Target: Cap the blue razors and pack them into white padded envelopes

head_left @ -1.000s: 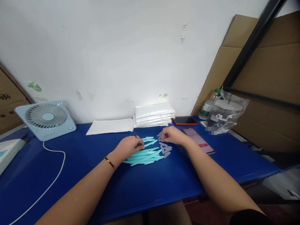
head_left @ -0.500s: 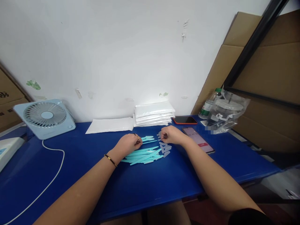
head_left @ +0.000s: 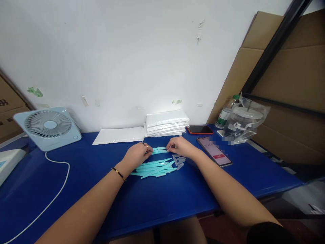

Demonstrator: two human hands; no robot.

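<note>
A slim teal eyebrow razor [head_left: 159, 152] lies between my two hands, just above the blue table. My left hand [head_left: 138, 154] is pinched on its left end. The fingers of my right hand [head_left: 179, 146] are closed at its blade end; a cap there is too small to make out. Behind it, more teal razors [head_left: 160, 148] form a small group, partly covered by my hands. Closer to me spreads a larger pile of teal razors [head_left: 154, 167]. Several translucent blade caps [head_left: 179, 161] lie to the right of that pile, below my right hand.
White packets [head_left: 166, 122] are stacked against the wall, beside one flat packet [head_left: 118, 135]. A phone [head_left: 214, 151] and an orange-edged phone [head_left: 200, 129] lie at right, near a bottle [head_left: 223, 117] and a bagged cup [head_left: 245, 120]. A blue fan [head_left: 49, 127] stands left, its cable [head_left: 59, 195] trailing forward.
My right hand has moved left, toward my left hand, bringing its fingers to the upper razor group. My left hand and the razor have shifted slightly up and away from me.
</note>
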